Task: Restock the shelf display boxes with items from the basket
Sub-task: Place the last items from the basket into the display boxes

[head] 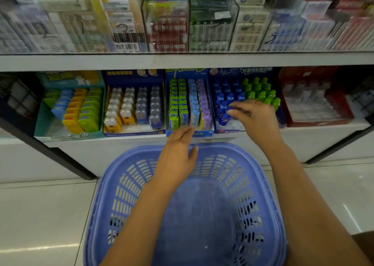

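While the basket (238,184) sits on the floor below the shelf (303,131), the left hand (178,152) hovers over its far rim, fingers straight, holding nothing, near the pack box (189,133). The right hand (256,115) is beyond the basket, over the bottle box (242,71), fingers bent onto blue bottles (222,101); too blurred to tell if it grips one.

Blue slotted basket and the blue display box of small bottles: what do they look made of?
Blue slotted basket: moulded plastic, semi-matte; one-piece walls with regular slots and a rounded rim. Blue display box of small bottles: probably printed cardboard, slightly glossy; thin flat walls and a printed header, though blur leaves it open.
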Demonstrator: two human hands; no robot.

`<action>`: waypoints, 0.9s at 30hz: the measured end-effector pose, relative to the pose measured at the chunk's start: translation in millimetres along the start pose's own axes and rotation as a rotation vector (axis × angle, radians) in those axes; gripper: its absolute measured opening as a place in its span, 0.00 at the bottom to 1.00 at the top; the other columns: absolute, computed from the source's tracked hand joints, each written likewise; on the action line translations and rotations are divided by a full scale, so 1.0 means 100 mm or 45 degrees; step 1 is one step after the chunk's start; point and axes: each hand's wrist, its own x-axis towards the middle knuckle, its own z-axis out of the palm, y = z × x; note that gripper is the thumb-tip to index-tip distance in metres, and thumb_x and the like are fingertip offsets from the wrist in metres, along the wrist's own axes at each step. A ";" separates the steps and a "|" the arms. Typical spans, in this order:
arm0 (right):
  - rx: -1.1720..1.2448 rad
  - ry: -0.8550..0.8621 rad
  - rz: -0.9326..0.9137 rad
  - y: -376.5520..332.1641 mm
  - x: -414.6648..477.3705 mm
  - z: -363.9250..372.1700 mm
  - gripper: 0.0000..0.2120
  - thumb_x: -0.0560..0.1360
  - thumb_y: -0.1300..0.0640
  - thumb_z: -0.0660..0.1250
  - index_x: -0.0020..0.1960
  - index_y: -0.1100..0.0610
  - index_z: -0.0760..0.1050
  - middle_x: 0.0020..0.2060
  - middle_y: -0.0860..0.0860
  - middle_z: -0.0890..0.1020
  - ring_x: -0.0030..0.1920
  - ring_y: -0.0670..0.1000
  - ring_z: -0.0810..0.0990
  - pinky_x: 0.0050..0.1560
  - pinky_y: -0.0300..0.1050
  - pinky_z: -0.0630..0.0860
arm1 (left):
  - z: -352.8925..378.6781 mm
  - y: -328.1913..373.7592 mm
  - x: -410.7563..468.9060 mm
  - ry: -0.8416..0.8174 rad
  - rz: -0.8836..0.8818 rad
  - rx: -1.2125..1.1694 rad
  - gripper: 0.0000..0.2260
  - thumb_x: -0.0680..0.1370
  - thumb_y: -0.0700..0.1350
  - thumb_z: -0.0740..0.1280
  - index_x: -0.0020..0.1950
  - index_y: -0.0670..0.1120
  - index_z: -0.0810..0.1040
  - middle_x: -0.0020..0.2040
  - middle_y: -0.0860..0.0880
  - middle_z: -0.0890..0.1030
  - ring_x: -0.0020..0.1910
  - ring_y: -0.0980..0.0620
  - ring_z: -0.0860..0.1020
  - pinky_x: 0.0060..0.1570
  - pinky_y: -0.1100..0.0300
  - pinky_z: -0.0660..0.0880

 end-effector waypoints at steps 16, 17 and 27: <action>0.067 -0.010 0.144 -0.06 -0.11 0.10 0.15 0.72 0.54 0.73 0.56 0.59 0.79 0.46 0.54 0.79 0.42 0.48 0.79 0.45 0.30 0.72 | -0.18 -0.01 -0.14 0.268 -0.048 -0.386 0.09 0.80 0.45 0.63 0.55 0.44 0.80 0.54 0.50 0.80 0.51 0.58 0.77 0.49 0.71 0.73; 0.114 0.047 0.134 -0.13 -0.19 0.11 0.12 0.71 0.52 0.73 0.51 0.57 0.80 0.42 0.51 0.78 0.38 0.44 0.76 0.41 0.27 0.70 | -0.21 -0.07 -0.16 0.276 -0.109 -0.426 0.08 0.80 0.46 0.63 0.47 0.45 0.81 0.46 0.51 0.82 0.44 0.58 0.78 0.44 0.67 0.75; -0.043 -1.490 0.252 -0.22 -1.28 1.58 0.10 0.73 0.57 0.70 0.52 0.61 0.82 0.48 0.58 0.84 0.41 0.49 0.78 0.46 0.41 0.74 | 0.49 -1.15 -0.86 -1.230 -0.990 0.424 0.14 0.77 0.40 0.64 0.61 0.36 0.77 0.62 0.38 0.78 0.59 0.43 0.78 0.58 0.54 0.74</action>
